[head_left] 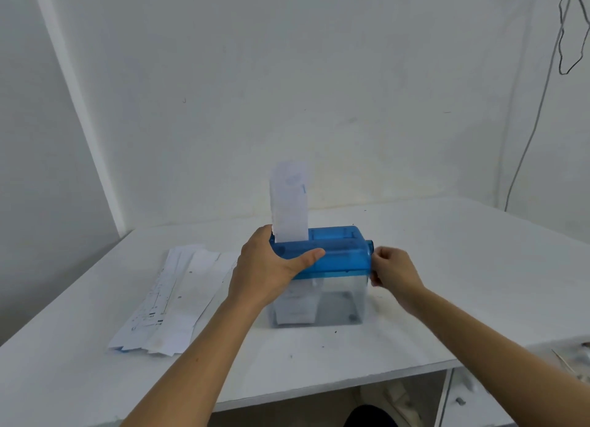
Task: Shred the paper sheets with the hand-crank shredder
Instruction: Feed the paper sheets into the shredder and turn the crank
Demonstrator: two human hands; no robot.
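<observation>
Left hand clasps the hand-crank shredder by its blue top, mid-frame; right hand curls at its crank end, grip hidden, cannot tell. Paper strip stands in the slot; paper sheets lie left of centre

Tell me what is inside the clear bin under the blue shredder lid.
Inside the clear bin, pale shredded paper sits at the left side, and the right side looks mostly bare. The left hand and wrist cover the bin's upper left corner, so that part is hidden.
</observation>
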